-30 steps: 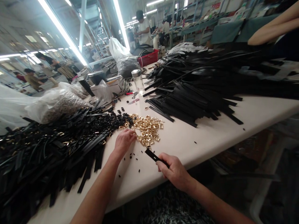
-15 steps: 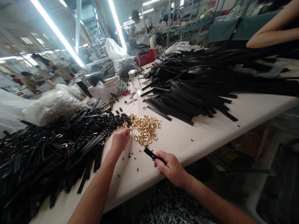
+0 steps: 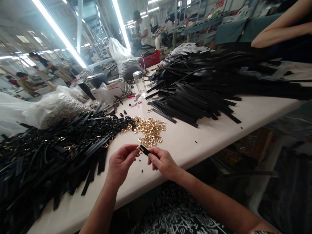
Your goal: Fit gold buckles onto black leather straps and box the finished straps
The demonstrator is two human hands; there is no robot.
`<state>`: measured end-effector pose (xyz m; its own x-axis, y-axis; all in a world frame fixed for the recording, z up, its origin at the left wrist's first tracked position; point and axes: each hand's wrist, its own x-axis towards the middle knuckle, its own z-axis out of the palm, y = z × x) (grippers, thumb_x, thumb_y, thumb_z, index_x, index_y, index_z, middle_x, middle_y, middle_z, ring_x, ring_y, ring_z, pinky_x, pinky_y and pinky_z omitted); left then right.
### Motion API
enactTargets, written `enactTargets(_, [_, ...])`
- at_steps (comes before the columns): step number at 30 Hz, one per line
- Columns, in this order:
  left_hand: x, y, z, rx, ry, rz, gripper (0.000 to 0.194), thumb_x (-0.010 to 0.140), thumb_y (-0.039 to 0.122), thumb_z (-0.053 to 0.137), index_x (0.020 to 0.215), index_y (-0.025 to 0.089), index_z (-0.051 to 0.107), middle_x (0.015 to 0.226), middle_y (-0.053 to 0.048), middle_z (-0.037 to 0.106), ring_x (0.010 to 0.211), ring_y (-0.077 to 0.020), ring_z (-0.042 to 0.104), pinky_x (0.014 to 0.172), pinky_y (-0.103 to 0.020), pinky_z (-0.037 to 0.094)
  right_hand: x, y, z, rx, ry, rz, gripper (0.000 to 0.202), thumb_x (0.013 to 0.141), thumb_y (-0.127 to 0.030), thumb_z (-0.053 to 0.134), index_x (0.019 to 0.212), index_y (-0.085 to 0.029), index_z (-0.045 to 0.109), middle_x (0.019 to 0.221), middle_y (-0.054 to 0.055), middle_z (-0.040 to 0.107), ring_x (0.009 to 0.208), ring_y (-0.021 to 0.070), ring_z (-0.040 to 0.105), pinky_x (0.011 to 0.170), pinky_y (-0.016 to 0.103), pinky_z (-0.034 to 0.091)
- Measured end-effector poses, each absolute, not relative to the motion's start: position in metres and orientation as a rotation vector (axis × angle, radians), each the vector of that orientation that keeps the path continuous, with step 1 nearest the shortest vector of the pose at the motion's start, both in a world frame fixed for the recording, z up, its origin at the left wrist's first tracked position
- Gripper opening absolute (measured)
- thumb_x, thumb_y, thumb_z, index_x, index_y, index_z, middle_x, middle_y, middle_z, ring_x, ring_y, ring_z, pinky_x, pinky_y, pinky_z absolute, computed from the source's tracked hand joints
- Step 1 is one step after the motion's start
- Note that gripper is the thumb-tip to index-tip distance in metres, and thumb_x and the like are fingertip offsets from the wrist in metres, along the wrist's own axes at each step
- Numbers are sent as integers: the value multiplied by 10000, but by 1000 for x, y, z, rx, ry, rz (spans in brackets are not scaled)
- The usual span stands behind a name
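Pale surface [image 3: 214, 143] carries piled gold buckles [image 3: 151, 128] between heaps of black straps [image 3: 187, 102]; glass bottle [image 3: 140, 87] stands beyond. Tube lights [image 3: 58, 32] cross the workshop. Near the front edge, right hand [image 3: 165, 162] grips one short strap [image 3: 145, 150]; left hand [image 3: 120, 163] pinches a buckle [image 3: 140, 149] at its tip.

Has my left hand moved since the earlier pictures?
Yes. Against the clear bottle, your left hand has shifted away, toward your body: from the left edge of the gold buckle pile to the black strap in your right hand.
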<state>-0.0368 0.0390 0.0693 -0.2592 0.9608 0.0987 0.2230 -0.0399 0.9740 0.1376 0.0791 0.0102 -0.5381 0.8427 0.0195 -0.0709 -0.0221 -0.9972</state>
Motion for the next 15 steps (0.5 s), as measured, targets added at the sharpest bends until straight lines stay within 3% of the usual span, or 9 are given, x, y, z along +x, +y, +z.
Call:
enactTargets(8, [-35, 33, 46, 1033, 1498, 1561, 197, 737, 314, 815, 854, 185, 723, 734, 6, 678, 668, -96, 594, 599, -177, 472, 133, 65, 16, -719, -1624, 1640, 129, 916, -230, 502, 876, -171, 609, 717, -18, 623, 523, 67, 556, 531, 192, 467])
enactTargets(15, [-24, 31, 43, 647, 1326, 1456, 310, 628, 344, 873, 821, 167, 706, 680, 35, 611, 533, -46, 482, 510, -158, 398, 136, 66, 17, -741, -1749, 1603, 152, 905, -205, 489, 825, -164, 612, 668, -29, 586, 518, 74, 555, 522, 194, 458])
